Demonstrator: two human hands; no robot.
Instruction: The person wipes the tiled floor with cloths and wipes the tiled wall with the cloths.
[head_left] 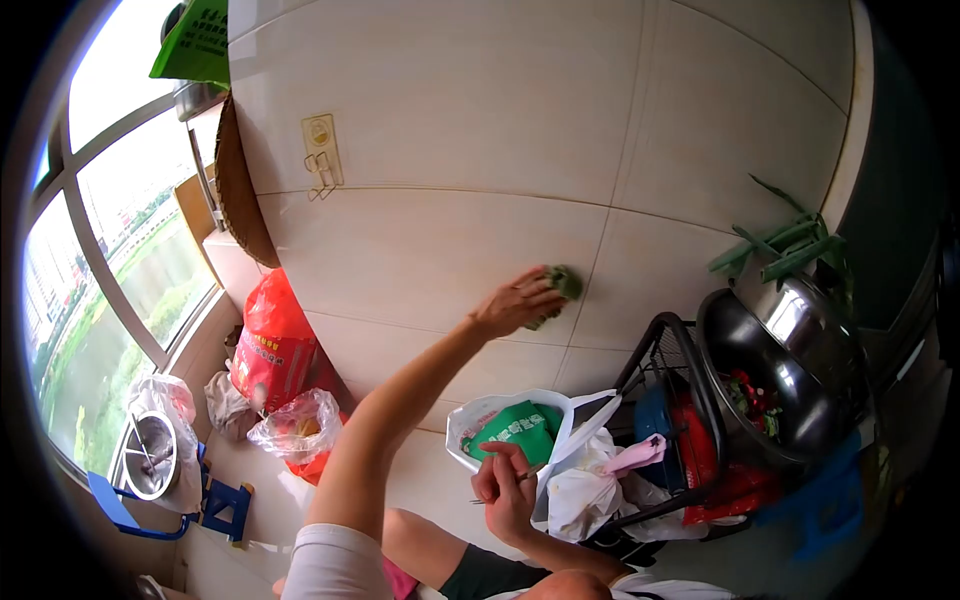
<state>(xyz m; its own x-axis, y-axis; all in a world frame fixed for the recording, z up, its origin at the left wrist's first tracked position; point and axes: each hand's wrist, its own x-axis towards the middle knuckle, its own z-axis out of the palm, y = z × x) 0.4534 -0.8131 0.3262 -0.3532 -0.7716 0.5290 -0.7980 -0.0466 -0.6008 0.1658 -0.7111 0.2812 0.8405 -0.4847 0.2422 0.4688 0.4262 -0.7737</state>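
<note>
My left hand (522, 301) reaches out to the white tiled wall (450, 250), closed on a crumpled green cloth or pad (565, 281) that it presses against the tiles. Some of the green shows beyond the fingertips and below the palm. Lower down, near my body, my right hand (508, 492) is curled with its fingers bent in. A thin dark tip sticks out beside those fingers, too small to name. Just behind the right hand stands a white plastic bag (462, 432) with a green packet (520, 430) in it.
To the right, a black wire rack (640, 375) holds bags, beside a large metal bowl (735, 335) with red and green scraps. Green stalks (790, 245) lie above it. Red bags (268, 345) and a blue stool (225, 510) stand left, by the window. A hook (320, 170) hangs on the wall.
</note>
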